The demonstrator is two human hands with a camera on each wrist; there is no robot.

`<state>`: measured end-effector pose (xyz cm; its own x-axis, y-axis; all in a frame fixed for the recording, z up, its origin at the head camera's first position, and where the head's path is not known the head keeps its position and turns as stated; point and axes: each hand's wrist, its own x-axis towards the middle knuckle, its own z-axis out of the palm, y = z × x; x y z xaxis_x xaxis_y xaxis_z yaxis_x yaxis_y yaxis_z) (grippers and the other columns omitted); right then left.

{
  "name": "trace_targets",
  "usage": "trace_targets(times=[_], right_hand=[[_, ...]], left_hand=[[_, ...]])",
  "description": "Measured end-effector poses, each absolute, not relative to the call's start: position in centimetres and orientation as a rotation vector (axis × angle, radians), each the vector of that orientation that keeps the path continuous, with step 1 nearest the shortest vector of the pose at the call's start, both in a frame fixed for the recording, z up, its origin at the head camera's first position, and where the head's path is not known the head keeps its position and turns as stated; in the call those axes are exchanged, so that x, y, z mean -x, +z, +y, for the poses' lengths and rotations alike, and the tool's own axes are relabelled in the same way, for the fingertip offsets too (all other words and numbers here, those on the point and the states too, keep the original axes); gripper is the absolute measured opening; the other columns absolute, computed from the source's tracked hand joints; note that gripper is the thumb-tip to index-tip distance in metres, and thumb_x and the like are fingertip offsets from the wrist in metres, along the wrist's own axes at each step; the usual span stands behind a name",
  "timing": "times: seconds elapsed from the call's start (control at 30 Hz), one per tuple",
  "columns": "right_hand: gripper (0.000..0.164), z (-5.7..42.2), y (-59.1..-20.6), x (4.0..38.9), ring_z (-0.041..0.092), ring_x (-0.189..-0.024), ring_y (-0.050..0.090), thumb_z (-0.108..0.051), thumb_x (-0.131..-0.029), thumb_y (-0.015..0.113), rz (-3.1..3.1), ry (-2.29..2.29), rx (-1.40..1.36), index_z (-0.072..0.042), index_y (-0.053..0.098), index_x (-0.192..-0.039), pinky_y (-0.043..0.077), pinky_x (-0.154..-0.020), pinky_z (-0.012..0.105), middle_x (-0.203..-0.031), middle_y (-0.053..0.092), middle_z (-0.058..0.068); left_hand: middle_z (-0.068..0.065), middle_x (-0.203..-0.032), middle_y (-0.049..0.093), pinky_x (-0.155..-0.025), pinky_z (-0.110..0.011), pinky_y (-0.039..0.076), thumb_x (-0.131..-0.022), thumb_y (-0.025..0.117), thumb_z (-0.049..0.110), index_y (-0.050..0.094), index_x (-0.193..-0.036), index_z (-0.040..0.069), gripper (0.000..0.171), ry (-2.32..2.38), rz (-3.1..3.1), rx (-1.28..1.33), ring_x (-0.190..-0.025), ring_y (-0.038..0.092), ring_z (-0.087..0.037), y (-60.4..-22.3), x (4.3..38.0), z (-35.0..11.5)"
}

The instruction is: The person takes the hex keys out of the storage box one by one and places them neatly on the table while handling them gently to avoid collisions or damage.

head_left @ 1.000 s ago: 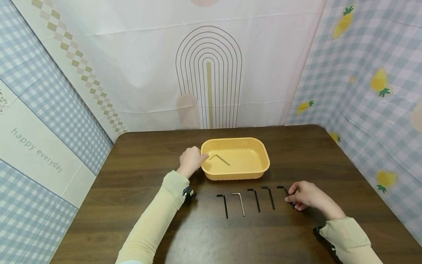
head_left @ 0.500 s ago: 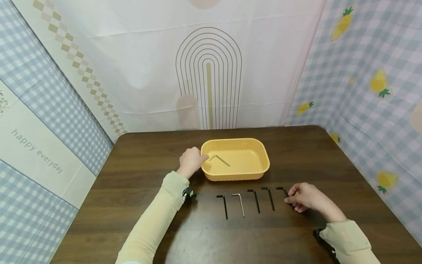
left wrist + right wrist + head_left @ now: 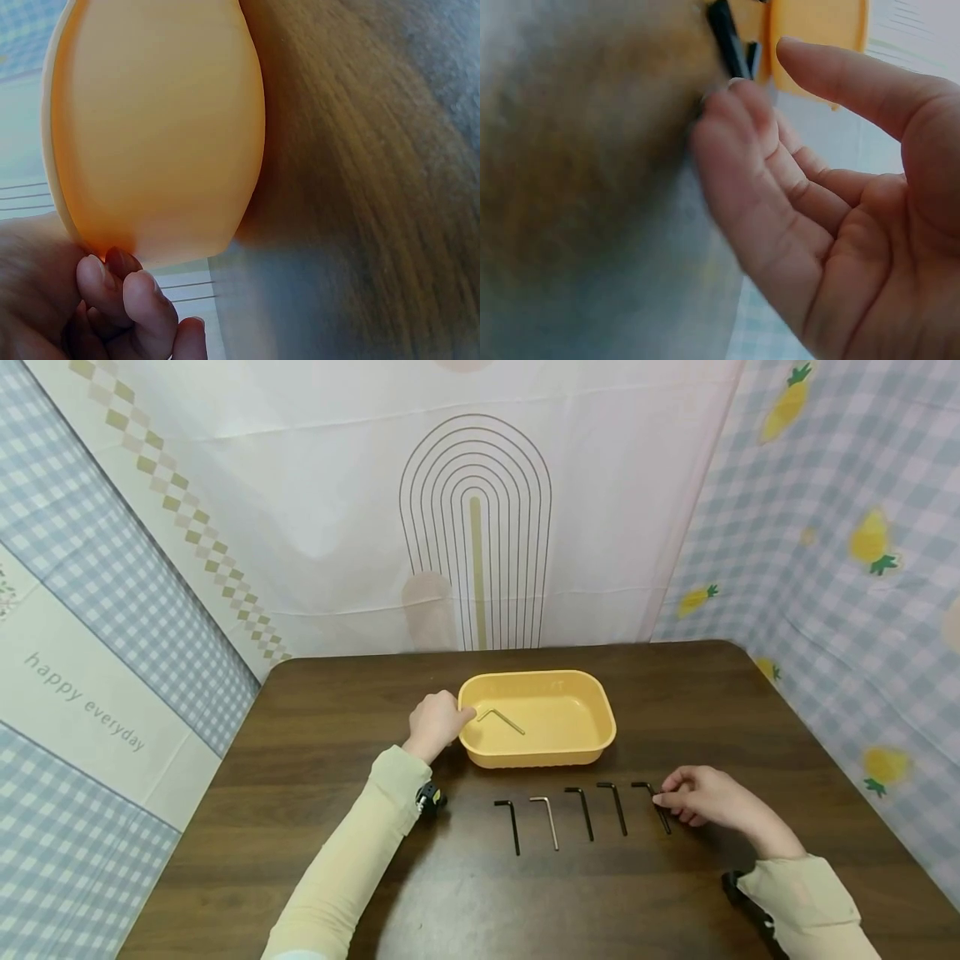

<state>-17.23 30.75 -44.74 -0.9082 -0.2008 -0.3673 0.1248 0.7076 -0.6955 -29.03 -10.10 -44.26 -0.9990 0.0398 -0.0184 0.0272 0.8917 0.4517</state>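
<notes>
My left hand [image 3: 437, 727] grips the left end of a yellow plastic tray [image 3: 537, 760], its thumb over the rim. In the left wrist view the curled fingers [image 3: 142, 307] lie against the tray's end wall. A gold-coloured hex key [image 3: 504, 721] lies inside the tray. My right hand [image 3: 708, 797] is at the rightmost black hex key [image 3: 663, 821], fingertips right beside its shaft. The right wrist view shows that thumb [image 3: 840, 79] standing apart from the fingers, with a dark key just beyond the fingertips. This key lies on the table at the end of a row.
To its left in the row lie two more black hex keys [image 3: 620, 814] [image 3: 585, 818], a pale metal one [image 3: 552, 827] and another black one [image 3: 514, 831]. The dark wooden table [image 3: 337, 693] ends at a printed cloth backdrop [image 3: 330, 527].
My right hand has loosened from the rightmost black hex key and shifted slightly right and away, showing more of its shaft. The left hand and tray stay in place.
</notes>
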Motion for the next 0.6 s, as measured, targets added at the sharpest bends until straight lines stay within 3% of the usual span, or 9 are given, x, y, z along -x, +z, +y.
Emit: trace_targets(times=[0.6], right_hand=[[0.036,31.0,-42.2,19.4,0.020,-0.077,0.063,-0.033,-0.097,0.066,2.588,-0.968,0.151,0.002,0.064,-0.106,0.054,-0.068,0.037,-0.085,0.066,0.006]], left_hand=[[0.000,-0.047,0.056,-0.046,-0.034,0.042,-0.089,0.060,0.038,0.053,-0.053,0.017,0.042,0.727,3.038,-0.056,-0.046,0.057,-0.018,-44.4,29.1,-10.1]])
